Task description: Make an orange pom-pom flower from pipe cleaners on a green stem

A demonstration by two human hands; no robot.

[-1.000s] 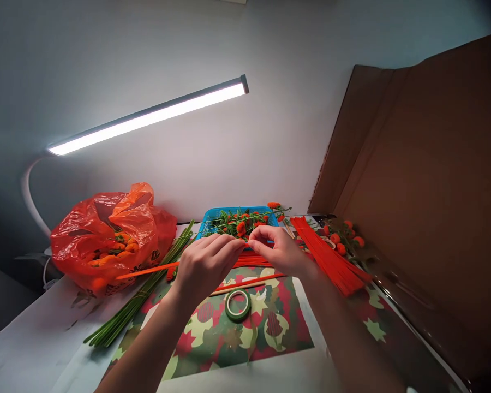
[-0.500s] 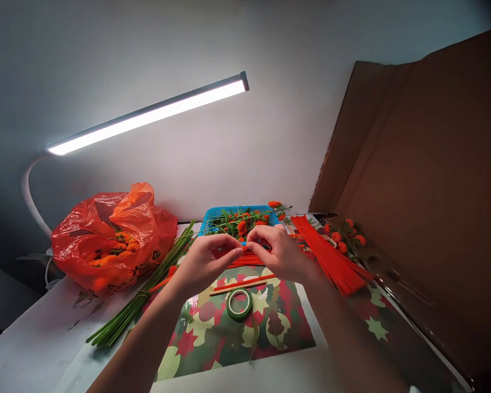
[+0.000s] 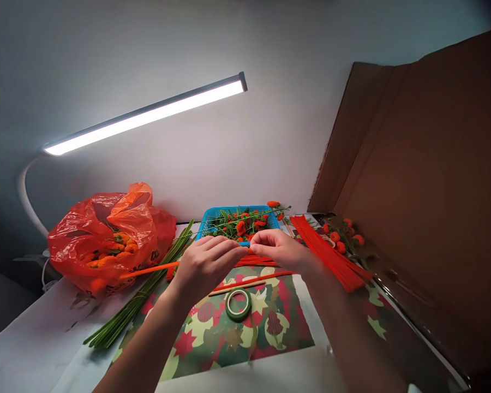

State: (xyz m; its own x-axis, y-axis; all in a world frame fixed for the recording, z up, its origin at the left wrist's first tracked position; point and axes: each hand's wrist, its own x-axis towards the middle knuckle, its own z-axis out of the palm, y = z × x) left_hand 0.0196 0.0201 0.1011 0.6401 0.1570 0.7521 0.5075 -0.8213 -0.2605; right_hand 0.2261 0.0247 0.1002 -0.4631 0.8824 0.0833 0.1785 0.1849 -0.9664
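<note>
My left hand [image 3: 208, 265] is closed around an orange pipe cleaner [image 3: 153, 269], whose loose end sticks out to the left past the wrist. My right hand [image 3: 280, 248] pinches thumb and forefinger at the same stem, fingertips almost touching those of the left hand. The fingers hide most of the stem between them. Below the hands, a roll of green tape [image 3: 238, 304] lies flat on a patterned sheet [image 3: 225, 344]. Just above the roll rest a thin wooden stick [image 3: 235, 288] and a single orange stem [image 3: 270, 277].
Behind the hands stands a blue basket [image 3: 207, 216] of orange flowers. To the left are a green stem bundle [image 3: 118, 322], a red plastic bag [image 3: 82, 229] and a lamp [image 3: 147, 114]. At right are a red-orange pipe cleaner bundle [image 3: 331, 256] and a cardboard panel [image 3: 425, 153].
My left hand has turned palm down, and the stem's loose end has swung up and further left. The orange end that stuck out right of my right hand no longer shows.
</note>
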